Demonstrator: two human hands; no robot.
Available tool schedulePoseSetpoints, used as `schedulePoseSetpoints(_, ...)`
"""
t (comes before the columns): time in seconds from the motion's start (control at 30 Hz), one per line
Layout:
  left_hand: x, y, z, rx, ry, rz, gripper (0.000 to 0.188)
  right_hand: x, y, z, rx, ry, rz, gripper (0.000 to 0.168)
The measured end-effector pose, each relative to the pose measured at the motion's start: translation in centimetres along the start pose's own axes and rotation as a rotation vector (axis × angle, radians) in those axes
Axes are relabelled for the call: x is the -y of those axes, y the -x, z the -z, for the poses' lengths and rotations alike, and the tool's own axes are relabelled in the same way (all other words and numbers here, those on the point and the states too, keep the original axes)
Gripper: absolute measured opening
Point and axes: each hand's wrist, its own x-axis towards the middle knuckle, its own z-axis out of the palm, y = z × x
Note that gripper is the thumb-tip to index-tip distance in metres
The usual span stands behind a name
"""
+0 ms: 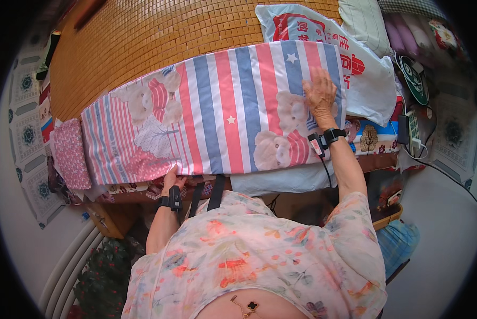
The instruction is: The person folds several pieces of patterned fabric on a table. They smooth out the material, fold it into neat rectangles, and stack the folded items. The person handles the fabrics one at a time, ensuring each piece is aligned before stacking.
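Observation:
A long folded cloth point(230, 107) with pink, blue and white stripes, stars and teddy bears lies across the bed's near edge. My right hand point(321, 89) rests flat on its right end, palm down with the fingers slightly spread. At the near edge, left of centre, my left hand point(172, 181) has its thumb over the cloth, while the other fingers are hidden below. Under the cloth's right end lies a white plastic shopping bag point(368, 87) with red printing. Another pale plastic piece point(280, 180) shows beneath the near edge.
A bamboo tile mat point(162, 44) covers the bed. A folded pink floral cloth point(71, 153) sits at the left end. On the right are a power strip point(414, 127) with cables and a round green object point(414, 81). A pale pillow point(364, 24) lies behind the bag.

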Motion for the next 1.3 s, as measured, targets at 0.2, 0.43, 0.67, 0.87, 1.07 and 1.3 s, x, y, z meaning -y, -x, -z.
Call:
schedulePoseSetpoints(0.2,-0.3,2.3,-0.4,-0.017,-0.078,0.043,0.020,0.8,1.6,-4.8,-0.003,0.094,0.040,0.054)
schedulePoseSetpoints(0.43,1.6,1.6,-1.0,0.233,0.093,0.093,0.019,1.9,1.3,-4.3,-0.016,0.105,0.017,0.051)
schedulePoseSetpoints(0.67,4.6,1.8,-1.2,0.297,-0.012,0.144,0.014,20.6,11.7,-0.4,0.344,-0.384,0.433,0.048)
schedulePoseSetpoints(0.87,2.5,4.0,-2.2,0.267,-0.048,0.069,0.016,20.3,11.1,-1.1,0.309,-0.383,0.439,0.045)
schedulePoseSetpoints(1.07,2.5,3.7,-2.4,0.262,0.041,0.038,0.015,20.9,11.9,2.0,0.453,-0.375,0.493,0.064)
schedulePoseSetpoints(1.3,1.3,4.0,-3.8,0.322,0.167,-0.002,0.012,18.8,12.7,5.0,0.588,-0.237,0.614,0.078)
